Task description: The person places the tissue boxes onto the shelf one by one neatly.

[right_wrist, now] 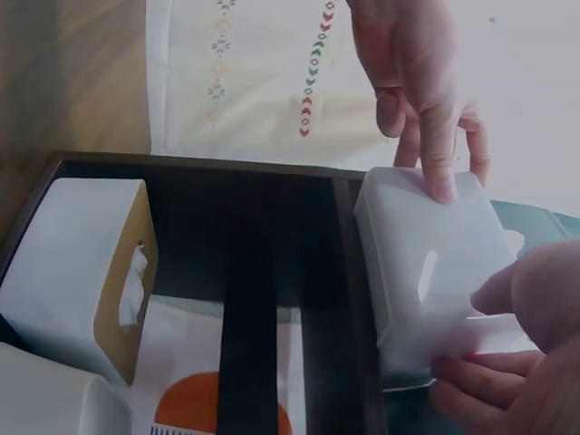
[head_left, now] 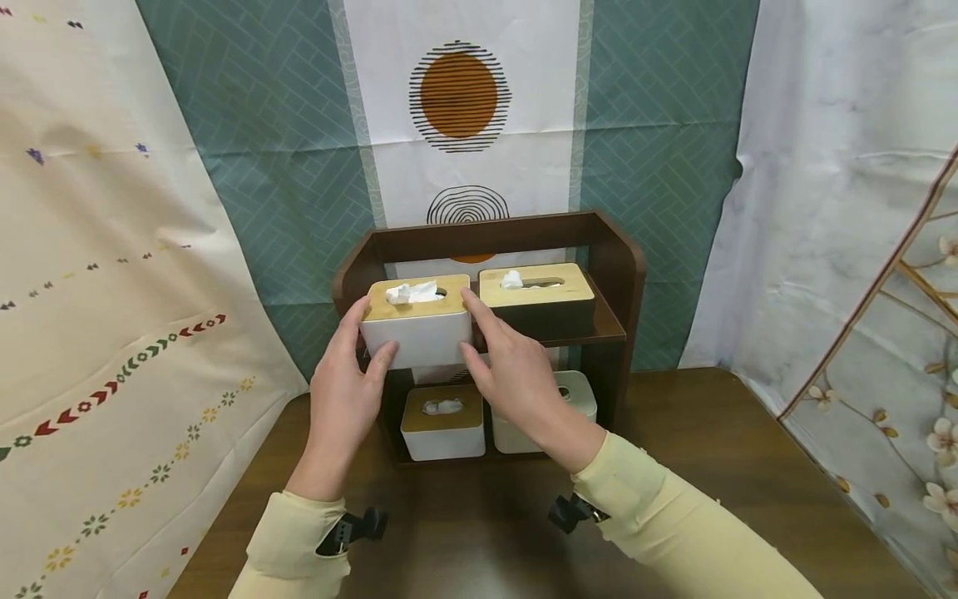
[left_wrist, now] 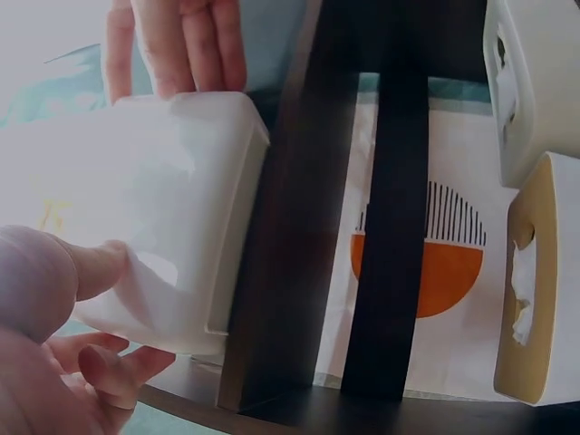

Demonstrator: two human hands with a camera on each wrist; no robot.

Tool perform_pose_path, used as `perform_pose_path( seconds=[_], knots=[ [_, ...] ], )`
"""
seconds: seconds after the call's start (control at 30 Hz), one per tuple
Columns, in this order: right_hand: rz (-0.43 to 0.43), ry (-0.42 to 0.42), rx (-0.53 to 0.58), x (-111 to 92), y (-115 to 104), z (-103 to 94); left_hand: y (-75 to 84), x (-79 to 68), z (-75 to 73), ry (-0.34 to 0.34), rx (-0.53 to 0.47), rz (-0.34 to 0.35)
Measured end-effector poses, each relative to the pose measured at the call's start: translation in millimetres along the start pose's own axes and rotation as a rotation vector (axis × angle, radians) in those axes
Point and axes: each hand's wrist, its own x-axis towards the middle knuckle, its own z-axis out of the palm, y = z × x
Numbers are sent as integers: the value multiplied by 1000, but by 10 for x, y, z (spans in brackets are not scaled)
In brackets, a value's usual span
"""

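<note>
A white tissue box (head_left: 417, 333) with a light wooden lid and a tissue in its slot stands at the left of the upper shelf (head_left: 609, 324). My left hand (head_left: 346, 391) grips its left side, thumb on the front face. On the right side my right hand (head_left: 516, 366) holds it the same way, fingers at the lid's edge. Both wrist views show the white box (left_wrist: 181, 217) (right_wrist: 435, 263) between the two hands, its base by the shelf board. Just right of it sits a black tissue box (head_left: 539, 316) with a pale wooden lid.
On the lower level of the dark brown rack (head_left: 632, 274) are a white tissue box with a brown lid (head_left: 445, 443) and an off-white tissue box (head_left: 580, 398), partly behind my right forearm. The rack stands on a brown table (head_left: 688, 449), with patterned cloths hanging behind and beside it.
</note>
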Motion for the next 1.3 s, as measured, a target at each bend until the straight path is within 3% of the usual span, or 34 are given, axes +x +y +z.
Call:
perform_pose_path(
  seconds=[0.2, 0.4, 0.6, 0.9, 1.3],
  knots=[
    [-47, -8, -9, -10, 4, 9, -35, 18, 46, 45, 17, 26],
    [-217, 63, -236, 59, 37, -103, -10, 55, 102, 92, 71, 89],
    [-259, -13, -421, 208, 115, -222, -21, 106, 156, 95, 90, 94],
    [-230, -141, -351, 307, 206, -251, -58, 178, 215, 65, 102, 59],
    [-218, -134, -308, 324, 234, -206, -90, 225, 221, 40, 99, 68]
  ],
)
